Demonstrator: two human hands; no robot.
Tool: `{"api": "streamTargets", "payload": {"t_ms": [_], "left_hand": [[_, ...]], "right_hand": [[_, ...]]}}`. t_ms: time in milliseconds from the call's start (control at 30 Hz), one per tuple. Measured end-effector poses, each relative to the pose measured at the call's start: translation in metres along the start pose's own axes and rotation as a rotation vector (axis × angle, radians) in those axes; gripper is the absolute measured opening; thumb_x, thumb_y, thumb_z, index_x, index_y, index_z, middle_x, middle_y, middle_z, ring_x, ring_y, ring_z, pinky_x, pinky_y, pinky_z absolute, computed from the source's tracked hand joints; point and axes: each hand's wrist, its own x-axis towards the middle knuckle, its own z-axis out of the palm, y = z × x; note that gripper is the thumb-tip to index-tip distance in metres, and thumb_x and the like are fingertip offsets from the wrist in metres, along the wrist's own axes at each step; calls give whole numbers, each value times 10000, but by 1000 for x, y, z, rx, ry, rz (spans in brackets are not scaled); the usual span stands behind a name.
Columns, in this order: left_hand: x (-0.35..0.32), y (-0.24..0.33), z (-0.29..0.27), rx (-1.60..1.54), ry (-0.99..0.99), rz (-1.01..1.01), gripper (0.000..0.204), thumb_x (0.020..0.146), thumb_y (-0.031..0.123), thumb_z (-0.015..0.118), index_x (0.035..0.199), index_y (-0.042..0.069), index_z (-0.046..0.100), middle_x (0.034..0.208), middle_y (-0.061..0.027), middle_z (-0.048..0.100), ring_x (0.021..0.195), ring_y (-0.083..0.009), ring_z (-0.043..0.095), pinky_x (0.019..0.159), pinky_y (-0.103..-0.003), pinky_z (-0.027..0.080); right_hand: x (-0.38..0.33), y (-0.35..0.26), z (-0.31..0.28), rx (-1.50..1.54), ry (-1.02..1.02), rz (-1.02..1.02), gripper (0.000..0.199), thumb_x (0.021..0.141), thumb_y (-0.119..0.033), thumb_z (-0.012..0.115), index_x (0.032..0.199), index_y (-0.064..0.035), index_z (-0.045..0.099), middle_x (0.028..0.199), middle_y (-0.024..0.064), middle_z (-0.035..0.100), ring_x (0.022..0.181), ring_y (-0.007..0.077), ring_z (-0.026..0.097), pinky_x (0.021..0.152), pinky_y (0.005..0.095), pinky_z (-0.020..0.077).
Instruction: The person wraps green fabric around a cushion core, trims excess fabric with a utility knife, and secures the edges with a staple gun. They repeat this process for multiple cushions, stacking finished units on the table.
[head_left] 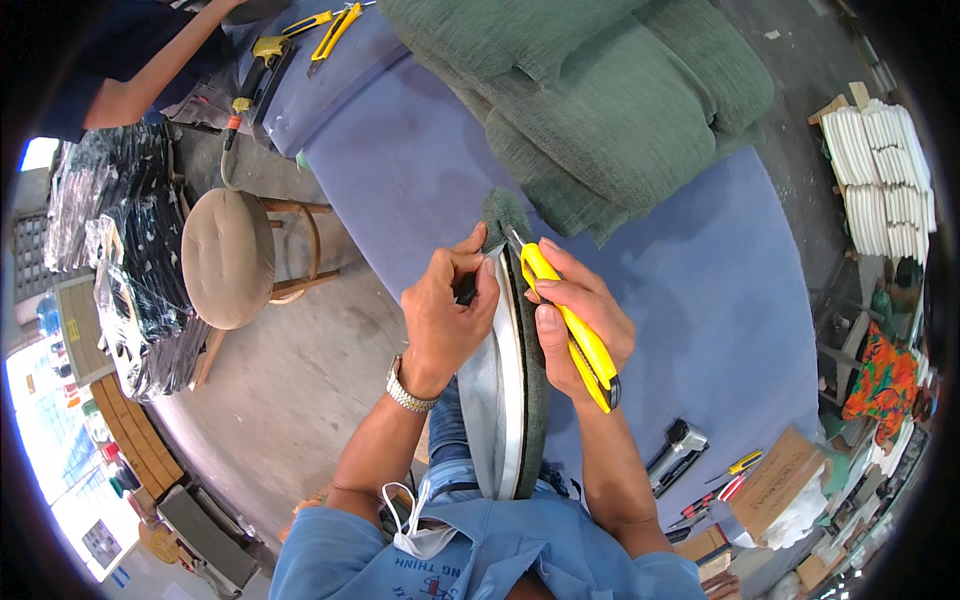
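Note:
My right hand (588, 310) grips a yellow utility knife (590, 345), its tip touching the far end of a long, curved upholstered piece (533, 400). Dark green fabric covers the right side of this piece, and a white strip and pale grey lining show along the left. The near end rests against my body. With closed fingers my left hand (440, 310) pinches the lining and fabric edge just left of the blade. Something small and black (465, 290) shows in that hand, partly hidden by the fingers.
Green upholstered cushions (600, 120) lie across the blue-covered table (690, 320). A stapler (680, 455), a screwdriver (743, 464) and a cardboard box (782, 485) are at right. A padded stool (228, 258) stands left. Another person's arm (160, 75) is near a staple gun (262, 70) and yellow cutters (335, 35).

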Motion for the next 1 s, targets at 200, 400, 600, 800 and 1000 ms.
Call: {"api": "streamTargets", "payload": {"t_ms": [200,400,600,800,1000], "left_hand": [[-1,-3,-2,18,-35,-24,196,875,26,752,910,26,560,1170,-172,767,736,-177,766,657,-276,601],[0,2,-3,49,-45,-44,184,883,22,741,923,29,562,1164,-171,769,755,-189,772,658,-289,602],[2,11,-1,110,-52,-8,174,892,18,736,983,39,590,1174,-170,763,795,-232,779,674,-308,608],[12,24,-8,234,-118,50,207,889,20,737,1057,45,620,1142,-167,768,794,-253,777,671,-327,611],[10,18,-5,220,-77,56,209,877,26,747,1039,42,615,1110,-165,775,767,-255,772,653,-332,609]], "right_hand": [[0,7,-2,-104,-32,-95,157,973,-96,688,1045,42,709,1262,291,684,879,259,763,796,339,636],[6,5,1,-129,-3,-140,125,912,-53,732,1025,0,726,1235,251,713,1108,351,736,938,385,604],[2,6,0,-131,12,-125,119,903,-44,732,1017,-8,729,1221,241,722,1085,347,744,925,378,607],[4,8,3,-158,34,-144,120,896,-46,735,1011,-14,729,1227,236,723,1070,338,749,913,371,610],[6,3,3,-150,-7,-121,112,943,-64,688,1021,15,701,1234,265,708,1115,351,728,957,399,599]]}}
